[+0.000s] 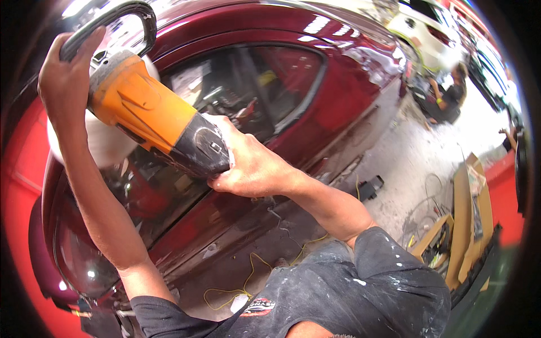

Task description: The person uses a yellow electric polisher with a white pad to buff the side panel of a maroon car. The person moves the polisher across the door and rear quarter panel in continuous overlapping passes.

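An orange and black rotary polisher [148, 103] is held up in both hands over the side of a dark red car [359, 110]. My left hand [65, 80] wraps the black loop handle [151, 29] at the tool's head. Around the rear of the black motor housing, my right hand [249, 164] keeps its grip. The round white polishing pad [103, 141] shows as a blur under the head, near the car's roof edge and side windows. Where its face meets the car is hidden. Reflections fill the rear side window [291, 80] beyond the tool.
A yellow cord [252, 266] loops across the floor by the car. Opened cardboard boxes [463, 224] stand at the right, with a black object [372, 188] on the concrete nearby. Another person [448, 99] is low on the floor near a pale car [431, 40].
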`<act>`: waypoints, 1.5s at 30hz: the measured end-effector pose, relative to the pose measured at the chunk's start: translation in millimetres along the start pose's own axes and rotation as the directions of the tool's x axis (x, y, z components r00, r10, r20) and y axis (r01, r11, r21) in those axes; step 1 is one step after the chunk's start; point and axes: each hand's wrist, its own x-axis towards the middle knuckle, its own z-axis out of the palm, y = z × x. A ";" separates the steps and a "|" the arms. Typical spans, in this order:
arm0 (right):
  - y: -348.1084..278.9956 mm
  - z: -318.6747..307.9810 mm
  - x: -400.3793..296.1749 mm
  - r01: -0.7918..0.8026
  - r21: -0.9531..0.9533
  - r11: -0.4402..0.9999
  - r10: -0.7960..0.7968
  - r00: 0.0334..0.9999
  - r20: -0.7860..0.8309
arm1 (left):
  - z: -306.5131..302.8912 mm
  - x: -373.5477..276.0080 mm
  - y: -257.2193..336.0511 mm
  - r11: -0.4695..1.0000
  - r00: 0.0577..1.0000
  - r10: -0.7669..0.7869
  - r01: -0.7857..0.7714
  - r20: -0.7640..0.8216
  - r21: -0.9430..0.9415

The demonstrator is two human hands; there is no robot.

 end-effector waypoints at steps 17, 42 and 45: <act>95.9 -414.6 -130.2 -0.164 0.346 0.924 0.281 0.905 -0.320 | 499.0 44.2 386.8 0.739 0.959 0.259 -0.121 0.113 -0.662; 196.4 -338.9 -188.4 -0.348 0.193 0.917 0.394 0.859 -0.328 | 349.1 -111.9 382.7 0.866 0.983 0.100 -0.011 0.152 -0.499; 200.7 -322.3 -196.0 -0.293 0.222 0.930 0.356 0.867 -0.348 | 338.5 -115.0 391.2 0.879 0.967 0.167 -0.058 0.191 -0.474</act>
